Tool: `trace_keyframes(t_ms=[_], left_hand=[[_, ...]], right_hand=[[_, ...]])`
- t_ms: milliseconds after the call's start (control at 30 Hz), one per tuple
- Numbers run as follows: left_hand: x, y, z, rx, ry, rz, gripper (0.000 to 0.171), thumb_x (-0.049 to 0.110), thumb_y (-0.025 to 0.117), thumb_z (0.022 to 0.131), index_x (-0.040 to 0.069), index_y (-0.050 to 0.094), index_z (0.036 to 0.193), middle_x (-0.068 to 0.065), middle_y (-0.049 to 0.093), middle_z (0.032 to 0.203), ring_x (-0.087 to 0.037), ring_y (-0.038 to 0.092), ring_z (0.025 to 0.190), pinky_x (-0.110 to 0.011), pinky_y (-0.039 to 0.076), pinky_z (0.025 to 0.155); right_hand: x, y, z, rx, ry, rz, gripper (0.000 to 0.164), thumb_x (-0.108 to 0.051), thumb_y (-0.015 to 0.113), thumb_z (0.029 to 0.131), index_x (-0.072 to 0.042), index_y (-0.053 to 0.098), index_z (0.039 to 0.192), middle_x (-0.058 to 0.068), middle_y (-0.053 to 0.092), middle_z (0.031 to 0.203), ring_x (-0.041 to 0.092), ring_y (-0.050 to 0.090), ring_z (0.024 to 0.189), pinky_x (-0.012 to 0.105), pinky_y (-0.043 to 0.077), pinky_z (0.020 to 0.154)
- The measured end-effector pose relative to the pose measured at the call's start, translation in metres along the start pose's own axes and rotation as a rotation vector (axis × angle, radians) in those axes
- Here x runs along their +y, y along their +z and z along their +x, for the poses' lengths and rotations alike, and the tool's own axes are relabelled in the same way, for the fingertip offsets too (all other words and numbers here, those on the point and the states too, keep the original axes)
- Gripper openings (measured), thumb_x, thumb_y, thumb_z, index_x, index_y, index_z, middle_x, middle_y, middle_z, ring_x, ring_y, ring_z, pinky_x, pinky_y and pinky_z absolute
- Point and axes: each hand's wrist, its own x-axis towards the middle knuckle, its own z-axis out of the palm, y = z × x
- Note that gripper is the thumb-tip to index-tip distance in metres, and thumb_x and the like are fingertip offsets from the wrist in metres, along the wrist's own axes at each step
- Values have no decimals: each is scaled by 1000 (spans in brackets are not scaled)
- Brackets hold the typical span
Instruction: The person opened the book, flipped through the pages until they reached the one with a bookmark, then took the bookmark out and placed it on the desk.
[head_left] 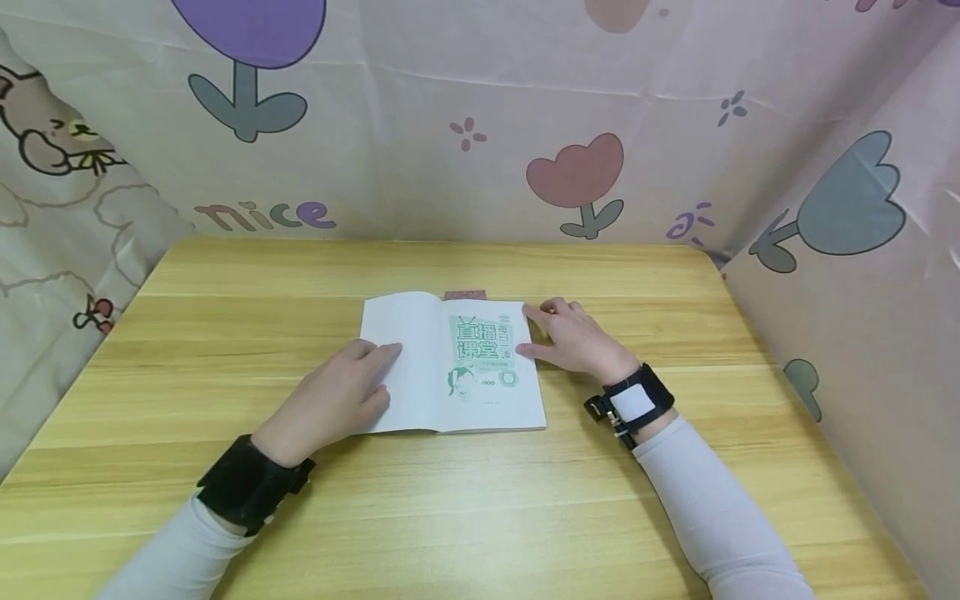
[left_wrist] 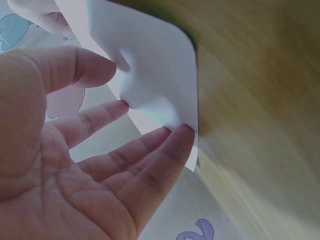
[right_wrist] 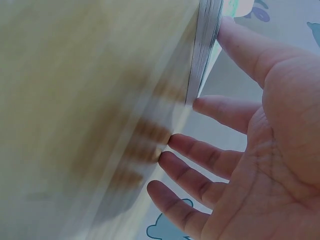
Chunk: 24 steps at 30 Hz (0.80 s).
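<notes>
A book lies spread on the table, its left page blank white and its right page printed with green characters and a drawn figure. My left hand rests on the left page near its outer edge. In the left wrist view, the fingertips touch the white paper, fingers spread and loosely bent. At the book's right edge is my right hand, thumb and forefinger touching the page margin. Its other fingers reach down toward the tabletop beside the page block.
A small reddish-brown piece sticks out behind the book's top edge. The wooden table ends at a hanging cloth with printed flowers at the back and sides. Both wrists wear black straps.
</notes>
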Motion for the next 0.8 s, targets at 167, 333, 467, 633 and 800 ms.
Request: trace_keyframes(t_ms=[167, 333, 467, 633, 800], left_hand=[[0, 0, -1, 2, 4, 4, 54, 13, 62, 86, -1, 52, 137, -17, 58, 113, -24, 57, 91, -37, 52, 74], [0, 0, -1, -5, 3, 10, 53, 12, 61, 86, 0, 53, 137, -17, 58, 114, -24, 57, 91, -38, 53, 75], [-1, 0, -1, -9, -1, 12, 53, 12, 61, 86, 0, 53, 137, -17, 58, 113, -24, 56, 91, -37, 52, 74], [-1, 0, -2, -14, -6, 7, 53, 13, 60, 87, 0, 53, 137, -17, 58, 113, -23, 56, 92, -38, 52, 76], [-1, 0, -2, -14, -6, 7, 53, 13, 60, 87, 0, 52, 138, -17, 58, 114, -24, 56, 93, -38, 52, 77]], right_hand=[[1, 1, 1, -2, -3, -1, 78, -56, 59, 88, -14, 37, 151, 19, 42, 140, 34, 42, 113, 47, 42, 91], [1, 0, 0, -3, -5, -11, 77, -56, 59, 88, -14, 39, 149, 19, 41, 141, 34, 42, 112, 47, 42, 90], [-1, -1, 0, -8, -2, -12, 76, -55, 60, 88, -14, 40, 149, 20, 41, 140, 34, 43, 111, 47, 43, 90], [-3, -1, 1, -12, 5, -28, 75, -54, 59, 89, -14, 40, 149, 20, 42, 140, 34, 43, 111, 46, 42, 91], [-2, 1, 1, -12, 6, -32, 74, -53, 59, 89, -14, 40, 149, 20, 41, 140, 33, 43, 111, 46, 41, 93]])
